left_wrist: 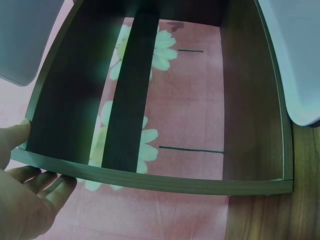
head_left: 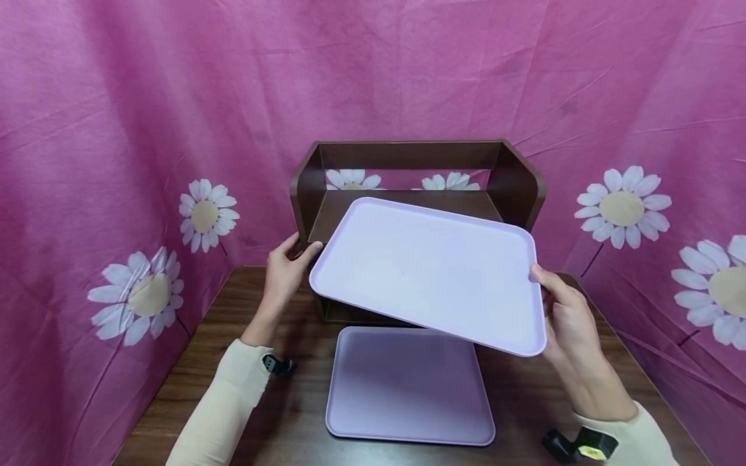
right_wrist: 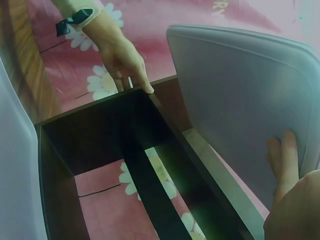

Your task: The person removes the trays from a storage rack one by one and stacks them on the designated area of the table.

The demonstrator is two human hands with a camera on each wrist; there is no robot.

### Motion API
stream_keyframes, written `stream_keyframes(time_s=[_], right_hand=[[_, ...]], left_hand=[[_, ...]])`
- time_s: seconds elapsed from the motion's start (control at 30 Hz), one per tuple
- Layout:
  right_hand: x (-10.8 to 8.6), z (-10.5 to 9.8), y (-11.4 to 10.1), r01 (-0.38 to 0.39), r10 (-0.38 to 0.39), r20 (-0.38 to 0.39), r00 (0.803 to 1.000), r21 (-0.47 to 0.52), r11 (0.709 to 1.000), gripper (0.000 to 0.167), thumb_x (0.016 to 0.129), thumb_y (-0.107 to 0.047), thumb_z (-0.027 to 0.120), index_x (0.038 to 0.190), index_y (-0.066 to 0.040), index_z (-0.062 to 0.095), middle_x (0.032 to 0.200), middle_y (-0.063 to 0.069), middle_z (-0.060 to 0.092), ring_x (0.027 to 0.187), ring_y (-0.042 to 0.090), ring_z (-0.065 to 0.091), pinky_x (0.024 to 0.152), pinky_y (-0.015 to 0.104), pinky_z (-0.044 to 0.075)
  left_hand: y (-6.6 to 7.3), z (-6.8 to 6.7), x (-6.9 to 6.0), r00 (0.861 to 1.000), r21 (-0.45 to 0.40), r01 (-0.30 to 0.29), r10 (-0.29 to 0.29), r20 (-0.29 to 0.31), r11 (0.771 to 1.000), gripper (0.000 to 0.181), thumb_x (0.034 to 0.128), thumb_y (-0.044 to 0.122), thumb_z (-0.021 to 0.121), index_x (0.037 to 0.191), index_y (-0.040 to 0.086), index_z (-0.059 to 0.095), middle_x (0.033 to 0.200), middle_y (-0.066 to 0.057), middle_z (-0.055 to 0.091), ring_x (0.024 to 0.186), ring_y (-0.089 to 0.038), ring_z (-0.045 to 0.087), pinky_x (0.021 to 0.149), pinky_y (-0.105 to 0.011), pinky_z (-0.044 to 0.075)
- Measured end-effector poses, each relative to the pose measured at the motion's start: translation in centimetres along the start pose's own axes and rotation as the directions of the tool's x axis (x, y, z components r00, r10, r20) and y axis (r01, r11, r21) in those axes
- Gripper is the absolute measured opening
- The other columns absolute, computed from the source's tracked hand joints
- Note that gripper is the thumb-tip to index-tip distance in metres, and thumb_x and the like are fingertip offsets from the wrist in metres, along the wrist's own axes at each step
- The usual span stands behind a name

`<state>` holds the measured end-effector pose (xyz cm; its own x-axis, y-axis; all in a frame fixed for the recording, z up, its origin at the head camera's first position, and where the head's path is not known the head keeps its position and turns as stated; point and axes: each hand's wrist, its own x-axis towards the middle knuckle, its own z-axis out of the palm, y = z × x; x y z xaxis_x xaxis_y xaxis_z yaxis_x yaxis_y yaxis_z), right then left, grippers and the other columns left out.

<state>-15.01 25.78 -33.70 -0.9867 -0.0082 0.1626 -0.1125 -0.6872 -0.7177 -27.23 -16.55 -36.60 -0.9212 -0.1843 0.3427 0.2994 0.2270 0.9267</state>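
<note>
Right wrist alone: fingers [right_wrist: 288, 155] of right hand [right_wrist: 296, 206] beneath upper tray [right_wrist: 235, 100]

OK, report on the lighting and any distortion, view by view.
Head view: the raised tray looks pale and bright, the lower tray duller and more shaded; left wrist view: the edges of the shelf look bowed, and some inner faces sink to near black; right wrist view: the shelf's interior is again very dark, while the curtain looks paler than in the head view.
</note>
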Motion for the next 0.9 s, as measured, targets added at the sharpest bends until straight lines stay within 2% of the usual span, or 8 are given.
stream_keyframes(time_s=[0.13, 0.27, 0.33, 0.43, 0.6, 0.9], right_hand=[[-0.2, -0.3, -0.1, -0.020, 0.020, 0.028, 0.999, -0.026, 0.999, 0.045, 0.116, -0.015, 0.040, 0.095, -0.005, 0.078, 0.084, 0.006, 0.082, 0.075, 0.015, 0.080, 0.063, 0.026, 0.065], [-0.4, -0.6, -0.2, -0.038, 0.039, 0.011, 0.999, -0.076, 0.996, 0.046, 0.116, -0.016, 0.041, 0.094, -0.007, 0.079, 0.082, 0.004, 0.081, 0.072, 0.014, 0.079, 0.063, 0.026, 0.065], [-0.6, -0.9, -0.2, -0.052, 0.053, 0.010, 0.999, -0.090, 0.995, 0.046, 0.116, -0.017, 0.041, 0.095, -0.008, 0.081, 0.083, 0.003, 0.082, 0.073, 0.014, 0.079, 0.063, 0.026, 0.065], [-0.8, -1.1, -0.1, -0.070, 0.071, 0.005, 0.997, -0.113, 0.991, 0.045, 0.116, -0.017, 0.042, 0.097, -0.008, 0.082, 0.084, 0.003, 0.082, 0.073, 0.014, 0.079, 0.063, 0.027, 0.065], [-1.2, -1.6, 0.1, -0.088, 0.086, -0.020, 0.996, -0.161, 0.983, 0.044, 0.116, -0.017, 0.043, 0.097, -0.012, 0.083, 0.083, 0.000, 0.081, 0.071, 0.012, 0.078, 0.062, 0.028, 0.065], [-1.8, -2.6, 0.6, -0.119, 0.113, -0.039, 0.993, -0.218, 0.969, 0.046, 0.116, -0.018, 0.043, 0.096, -0.015, 0.083, 0.083, -0.002, 0.081, 0.071, 0.011, 0.078, 0.062, 0.027, 0.065]], left_hand=[[0.1, 0.0, 0.0, 1.000, 0.019, -0.002, 0.002, -0.009, 1.000, 0.048, 0.0963, 0.021, 0.082, 0.140, 0.005, 0.070, 0.127, -0.023, 0.075, 0.115, -0.024, 0.072, 0.086, -0.007, 0.056], [0.1, 0.0, -0.1, 1.000, 0.019, -0.007, 0.008, -0.009, 1.000, 0.047, 0.0965, 0.020, 0.082, 0.140, 0.005, 0.070, 0.127, -0.023, 0.075, 0.112, -0.020, 0.072, 0.086, -0.008, 0.056], [-0.1, 0.0, 0.0, 1.000, 0.017, -0.010, 0.010, -0.005, 1.000, 0.047, 0.0971, 0.020, 0.081, 0.140, 0.005, 0.070, 0.127, -0.023, 0.075, 0.109, -0.012, 0.072, 0.087, -0.008, 0.057], [-0.1, 0.0, 0.0, 1.000, 0.027, -0.011, 0.011, -0.010, 1.000, 0.047, 0.0973, 0.020, 0.081, 0.140, 0.005, 0.069, 0.128, -0.023, 0.075, 0.108, -0.008, 0.071, 0.088, -0.008, 0.056], [0.0, 0.0, 0.0, 1.000, 0.068, -0.014, 0.016, -0.022, 0.998, 0.049, 0.0972, 0.022, 0.081, 0.141, 0.005, 0.069, 0.130, -0.021, 0.074, 0.109, -0.010, 0.070, 0.089, -0.007, 0.053], [-0.2, -0.1, 0.0, 1.000, 0.030, -0.018, 0.018, -0.006, 0.999, 0.049, 0.0970, 0.026, 0.082, 0.141, 0.008, 0.070, 0.129, -0.021, 0.075, 0.098, 0.008, 0.066, 0.087, -0.005, 0.053]])
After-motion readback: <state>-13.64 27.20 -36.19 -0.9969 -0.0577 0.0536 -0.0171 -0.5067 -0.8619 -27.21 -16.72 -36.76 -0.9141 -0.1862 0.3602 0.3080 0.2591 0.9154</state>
